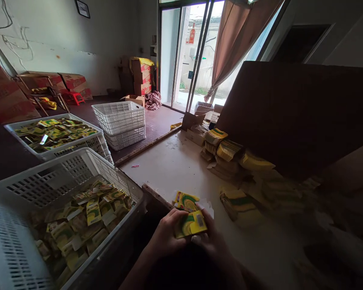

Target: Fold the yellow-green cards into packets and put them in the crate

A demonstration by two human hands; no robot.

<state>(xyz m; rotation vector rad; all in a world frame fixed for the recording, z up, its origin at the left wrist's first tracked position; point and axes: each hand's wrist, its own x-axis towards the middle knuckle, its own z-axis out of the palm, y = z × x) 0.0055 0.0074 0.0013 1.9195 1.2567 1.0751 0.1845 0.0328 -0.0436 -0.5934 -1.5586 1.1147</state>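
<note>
Between both hands, just over the table's near edge, is a small yellow and green carton [191,224]. My left hand [166,231] is closed on its left side, thumb on top. My right hand [210,237] grips the right side, its fingers partly in shadow. Beyond them on the tabletop lies another yellow packet [186,200] with a green curve printed on it. A pale paper-like flap [207,207] shows by the right fingers; I cannot make out which piece it belongs to. Left of my hands stands a white plastic crate [87,161] holding many yellow packets [93,211].
Bundles of flat yellow cartons [230,150] are stacked at the right of the white table [169,161]. A second crate of packets [57,133] and stacked white baskets [119,117] stand on the floor at left. Beyond are cardboard boxes [142,76] and a sliding glass door [181,60].
</note>
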